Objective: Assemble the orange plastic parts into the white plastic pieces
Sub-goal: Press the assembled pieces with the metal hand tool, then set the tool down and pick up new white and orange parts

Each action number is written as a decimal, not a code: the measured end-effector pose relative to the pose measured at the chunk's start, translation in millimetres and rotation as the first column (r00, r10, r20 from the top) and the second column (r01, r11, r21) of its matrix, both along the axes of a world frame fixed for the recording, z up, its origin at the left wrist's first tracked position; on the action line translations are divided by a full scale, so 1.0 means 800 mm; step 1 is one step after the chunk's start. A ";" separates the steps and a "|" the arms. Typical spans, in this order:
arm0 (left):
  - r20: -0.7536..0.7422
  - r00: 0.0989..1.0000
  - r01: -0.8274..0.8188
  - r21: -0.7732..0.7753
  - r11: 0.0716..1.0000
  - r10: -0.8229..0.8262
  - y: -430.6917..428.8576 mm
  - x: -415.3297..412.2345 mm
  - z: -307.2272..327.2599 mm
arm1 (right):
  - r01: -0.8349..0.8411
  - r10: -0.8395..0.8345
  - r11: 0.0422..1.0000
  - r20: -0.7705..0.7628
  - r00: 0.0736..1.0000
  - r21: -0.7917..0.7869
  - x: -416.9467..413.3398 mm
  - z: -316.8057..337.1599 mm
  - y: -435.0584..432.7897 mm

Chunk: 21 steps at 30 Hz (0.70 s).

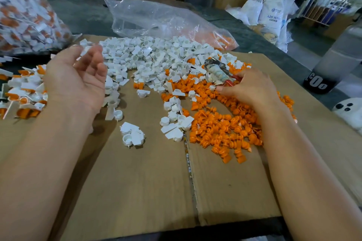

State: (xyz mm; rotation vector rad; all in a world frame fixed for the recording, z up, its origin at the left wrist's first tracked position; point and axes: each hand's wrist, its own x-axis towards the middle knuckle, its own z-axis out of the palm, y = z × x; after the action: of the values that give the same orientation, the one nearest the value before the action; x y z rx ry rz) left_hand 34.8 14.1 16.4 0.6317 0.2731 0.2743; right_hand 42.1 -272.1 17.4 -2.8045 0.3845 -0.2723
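Your two forearms reach in from the bottom edge over one flattened cardboard sheet [137, 186], split by a single seam down its middle.

There are three loose heaps on it, each too many to count:
- The white pieces [148, 58] spread across the far middle.
- The orange parts [225, 129] lie to the right.
- The assembled white-and-orange pieces [23, 94] are piled at the left edge.

A small cluster of white pieces [132, 135], perhaps four or five, sits apart near the centre, between your arms.

Your left hand [78, 78] is palm up with its fingers loosely spread. It holds nothing, and it hangs between the assembled heap and the near-left fringe of the white pile.

Your right hand [248, 90] is palm down on the far part of the orange heap, with orange parts all round the wrist. Its fingers are curled toward the border where orange meets white. I cannot tell whether they pinch anything.

One pair of red-handled pliers [217, 72] lies on the pile just beyond that hand, with the handles running in under your fingers.

There are two plastic bags. A clear bag [168, 19] behind the white pile has orange parts in its right end. A fuller bag [25, 10] at far left is packed with white and orange.
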 end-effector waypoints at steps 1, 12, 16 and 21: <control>-0.037 0.999 0.012 0.185 0.983 -0.005 -0.003 -0.001 0.001 | 0.004 -0.004 1.000 -0.012 1.000 0.003 0.001 -0.001 -0.002; -0.049 0.996 0.001 0.844 -0.536 -0.076 -0.039 -0.005 -0.037 | -0.044 0.034 0.995 -0.116 0.993 -0.087 0.005 -0.006 -0.006; -0.047 0.997 0.001 0.821 -0.570 -0.067 -0.038 -0.004 -0.037 | -0.054 0.033 0.992 -0.171 0.985 -0.116 0.006 -0.008 -0.006; -0.037 0.997 0.001 0.874 -0.486 -0.064 -0.039 -0.005 -0.035 | -0.073 0.048 0.991 -0.201 0.978 -0.115 0.005 -0.008 -0.008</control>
State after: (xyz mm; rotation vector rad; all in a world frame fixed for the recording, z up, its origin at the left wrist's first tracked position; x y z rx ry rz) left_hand 30.8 -16.8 -11.8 2.6683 -0.2080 0.4397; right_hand 46.2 -278.5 11.3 -2.9678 0.3353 -0.0026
